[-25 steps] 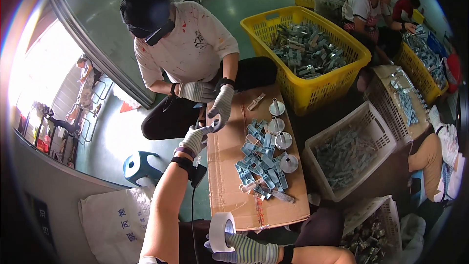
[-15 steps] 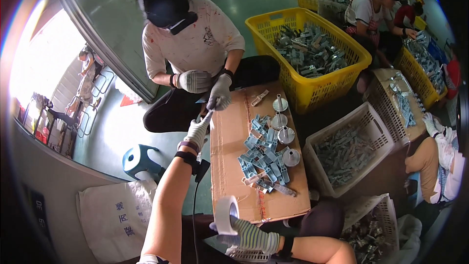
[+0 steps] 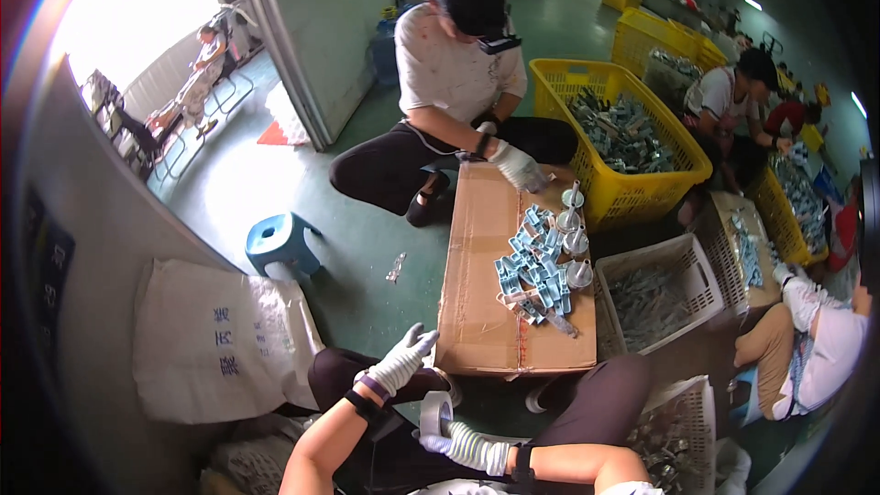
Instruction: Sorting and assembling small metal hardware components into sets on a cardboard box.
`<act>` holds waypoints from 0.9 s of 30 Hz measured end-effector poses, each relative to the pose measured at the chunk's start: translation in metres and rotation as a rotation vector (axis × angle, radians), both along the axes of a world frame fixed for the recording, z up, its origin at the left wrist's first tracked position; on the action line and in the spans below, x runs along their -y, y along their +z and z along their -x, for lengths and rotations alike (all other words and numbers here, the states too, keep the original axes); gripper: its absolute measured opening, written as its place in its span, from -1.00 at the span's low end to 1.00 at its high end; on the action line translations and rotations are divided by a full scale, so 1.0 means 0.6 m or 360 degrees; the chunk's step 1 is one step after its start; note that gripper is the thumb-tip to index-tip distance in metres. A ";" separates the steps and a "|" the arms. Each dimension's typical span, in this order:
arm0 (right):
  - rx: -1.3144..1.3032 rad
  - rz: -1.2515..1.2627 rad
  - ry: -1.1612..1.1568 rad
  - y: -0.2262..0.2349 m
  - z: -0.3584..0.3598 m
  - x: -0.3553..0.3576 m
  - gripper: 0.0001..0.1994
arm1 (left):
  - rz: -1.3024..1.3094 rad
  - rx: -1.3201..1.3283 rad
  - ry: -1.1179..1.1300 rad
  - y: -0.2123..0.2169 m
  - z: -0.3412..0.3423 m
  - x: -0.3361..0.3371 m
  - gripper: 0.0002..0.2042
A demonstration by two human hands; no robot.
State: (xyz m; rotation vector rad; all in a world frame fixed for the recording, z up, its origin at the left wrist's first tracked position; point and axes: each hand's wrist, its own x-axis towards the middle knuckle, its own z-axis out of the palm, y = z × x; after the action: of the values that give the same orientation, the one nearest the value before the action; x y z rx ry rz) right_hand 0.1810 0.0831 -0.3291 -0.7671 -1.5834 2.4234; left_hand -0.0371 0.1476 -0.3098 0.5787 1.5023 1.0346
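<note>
My left hand [image 3: 404, 362], in a white glove, hovers with fingers apart just off the near left corner of a flat cardboard box [image 3: 481, 293]; it holds nothing. My right hand [image 3: 456, 443], also gloved, grips a roll of tape [image 3: 434, 413] over my lap. On the box lies a pile of small blue and silver metal parts [image 3: 536, 270], with several silver funnel-shaped pieces [image 3: 574, 236] along its right side. A co-worker sits across the box, one gloved hand [image 3: 519, 166] resting on its far edge.
A yellow basket [image 3: 680, 160] full of metal parts stands at the far right of the box, a white basket [image 3: 687, 261] beside it. A blue stool [image 3: 275, 242] and a white sack [image 3: 215, 341] are to my left. Other people work at the right.
My left hand has drawn back from the far edge of the box, near the co-worker's hand, to the near corner. The tape roll stays in my right hand.
</note>
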 end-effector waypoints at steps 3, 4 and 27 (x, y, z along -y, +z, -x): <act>-0.0023 0.0251 -0.0046 -0.031 -0.008 -0.008 -0.65 | -0.0045 0.0256 -0.0028 -0.045 -0.016 0.029 -0.36; -0.0002 0.0298 -0.0090 -0.036 -0.013 -0.007 -0.67 | -0.0059 0.0287 -0.0020 -0.067 -0.020 0.038 -0.36; 0.0007 0.1132 -0.0267 -0.033 0.032 -0.045 -0.71 | -0.0708 -0.0897 -0.0619 -0.166 0.007 0.087 -0.47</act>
State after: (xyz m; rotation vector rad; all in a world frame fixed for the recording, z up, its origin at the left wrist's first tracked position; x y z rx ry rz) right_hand 0.1615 0.1103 -0.3491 -0.9446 -0.5835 2.8429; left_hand -0.0412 0.0953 -0.4096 1.5144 1.5417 0.9374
